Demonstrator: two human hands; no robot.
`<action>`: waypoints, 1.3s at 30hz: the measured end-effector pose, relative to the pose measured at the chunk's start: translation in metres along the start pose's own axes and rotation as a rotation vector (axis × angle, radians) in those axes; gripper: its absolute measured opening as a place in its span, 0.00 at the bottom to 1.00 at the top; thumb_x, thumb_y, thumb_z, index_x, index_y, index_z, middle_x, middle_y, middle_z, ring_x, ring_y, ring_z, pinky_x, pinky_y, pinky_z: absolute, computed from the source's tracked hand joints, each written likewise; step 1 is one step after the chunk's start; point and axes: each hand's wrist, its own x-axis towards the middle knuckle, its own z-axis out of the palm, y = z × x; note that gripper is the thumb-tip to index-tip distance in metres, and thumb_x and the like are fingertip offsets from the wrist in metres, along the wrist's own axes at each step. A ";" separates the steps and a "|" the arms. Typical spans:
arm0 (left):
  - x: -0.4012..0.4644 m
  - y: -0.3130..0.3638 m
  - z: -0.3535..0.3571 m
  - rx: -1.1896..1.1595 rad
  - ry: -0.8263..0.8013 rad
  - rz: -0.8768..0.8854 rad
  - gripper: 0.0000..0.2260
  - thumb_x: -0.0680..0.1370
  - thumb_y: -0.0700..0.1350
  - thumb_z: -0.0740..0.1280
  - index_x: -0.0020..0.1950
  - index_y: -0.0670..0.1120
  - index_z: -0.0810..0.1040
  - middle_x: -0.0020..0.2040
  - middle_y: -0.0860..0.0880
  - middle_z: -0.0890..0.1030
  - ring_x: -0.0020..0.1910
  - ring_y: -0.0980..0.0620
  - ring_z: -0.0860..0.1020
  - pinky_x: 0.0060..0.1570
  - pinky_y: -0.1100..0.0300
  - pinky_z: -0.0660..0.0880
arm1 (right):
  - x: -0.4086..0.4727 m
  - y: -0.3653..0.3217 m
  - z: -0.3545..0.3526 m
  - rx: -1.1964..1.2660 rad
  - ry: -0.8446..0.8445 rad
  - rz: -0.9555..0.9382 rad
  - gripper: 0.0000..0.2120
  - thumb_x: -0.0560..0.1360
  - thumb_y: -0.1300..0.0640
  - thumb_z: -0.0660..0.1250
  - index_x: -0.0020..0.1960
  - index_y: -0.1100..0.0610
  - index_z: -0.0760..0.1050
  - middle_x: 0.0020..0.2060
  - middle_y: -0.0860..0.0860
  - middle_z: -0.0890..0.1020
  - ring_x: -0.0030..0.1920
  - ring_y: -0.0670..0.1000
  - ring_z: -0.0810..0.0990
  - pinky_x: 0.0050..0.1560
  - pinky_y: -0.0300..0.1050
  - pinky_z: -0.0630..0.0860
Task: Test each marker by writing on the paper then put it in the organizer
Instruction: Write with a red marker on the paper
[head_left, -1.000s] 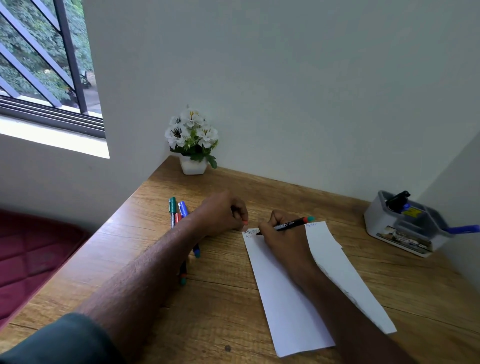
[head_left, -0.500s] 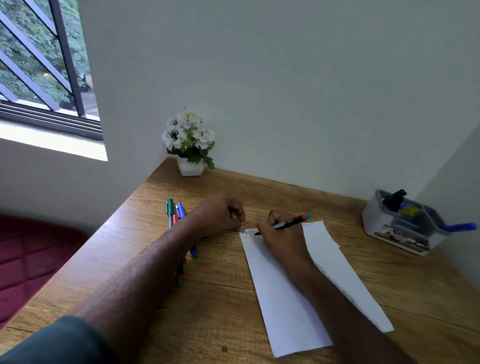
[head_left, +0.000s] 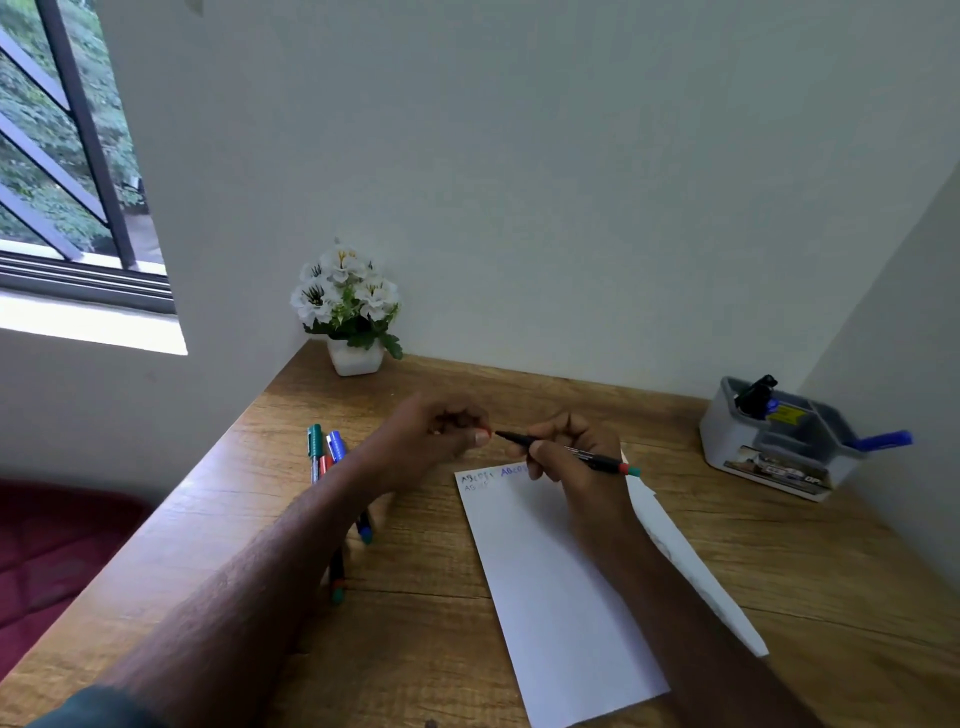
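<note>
Slim black marker with red-and-green end (head_left: 566, 450) pinched in the right hand (head_left: 563, 452), above the smooth white paper sheet (head_left: 550, 597) on the wood-grain surface (head_left: 426, 613). Left hand (head_left: 441, 434) curls on a small red cap (head_left: 485, 433). Grey plastic organizer (head_left: 779, 441) right of paper.

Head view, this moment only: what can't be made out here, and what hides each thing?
- Markers by the left edge: the left forearm covers their middles, so their count is unclear.
- Writing on the paper: too small to read fully; the right hand covers its end.
- Left hand: the curled fingers hide all but a red bit, perhaps a cap.
- Organizer: its dark contents are too small to identify.
</note>
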 end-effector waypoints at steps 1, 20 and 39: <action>0.000 0.001 0.000 -0.012 0.002 0.025 0.03 0.78 0.43 0.69 0.48 0.50 0.81 0.38 0.51 0.79 0.38 0.52 0.76 0.39 0.57 0.71 | 0.000 0.000 0.000 -0.002 -0.005 -0.021 0.03 0.72 0.62 0.67 0.44 0.61 0.79 0.38 0.65 0.83 0.35 0.51 0.80 0.40 0.37 0.74; -0.004 0.010 0.009 -0.448 -0.109 -0.033 0.09 0.79 0.42 0.69 0.48 0.36 0.83 0.39 0.39 0.81 0.37 0.50 0.75 0.36 0.59 0.69 | -0.004 -0.007 0.003 0.072 -0.134 0.008 0.08 0.75 0.58 0.74 0.37 0.54 0.80 0.29 0.59 0.81 0.27 0.51 0.73 0.30 0.40 0.70; 0.000 0.034 0.020 -0.487 0.079 -0.190 0.11 0.79 0.48 0.67 0.44 0.42 0.84 0.38 0.43 0.82 0.36 0.52 0.77 0.37 0.61 0.72 | 0.011 -0.011 -0.004 0.065 -0.006 -0.030 0.08 0.82 0.58 0.64 0.54 0.59 0.80 0.47 0.54 0.85 0.47 0.49 0.84 0.45 0.43 0.79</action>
